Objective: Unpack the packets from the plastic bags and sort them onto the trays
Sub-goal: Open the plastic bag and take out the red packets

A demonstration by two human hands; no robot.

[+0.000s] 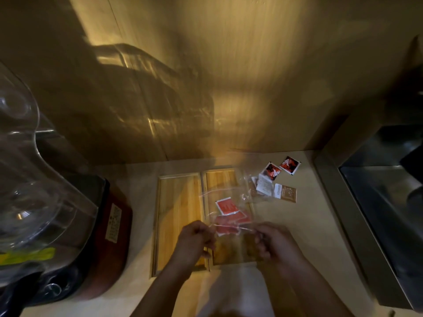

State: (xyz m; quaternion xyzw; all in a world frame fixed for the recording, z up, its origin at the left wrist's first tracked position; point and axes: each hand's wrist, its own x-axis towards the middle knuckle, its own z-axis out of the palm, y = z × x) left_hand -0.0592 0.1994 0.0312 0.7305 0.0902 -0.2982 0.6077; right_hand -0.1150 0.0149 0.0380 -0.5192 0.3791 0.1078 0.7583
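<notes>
From the head view, I hold a clear plastic bag [225, 202] over the two wooden trays [178, 216] on the surface [297, 225]. My left hand [196, 236] is closed, pinching the bag's near edge on the left; my right hand [272, 241] is closed on the same edge to the right. The bag stretches away from me, its long axis running from my hands toward the wall, and the red packets [229, 216] inside sit just beyond my fingertips, between both hands and slightly nearer the left. I judge the mouth lies at the edge I grip, so the packets must come back toward me. More loose packets [278, 179] lie on the surface beyond the right tray, nearer my right hand.
</notes>
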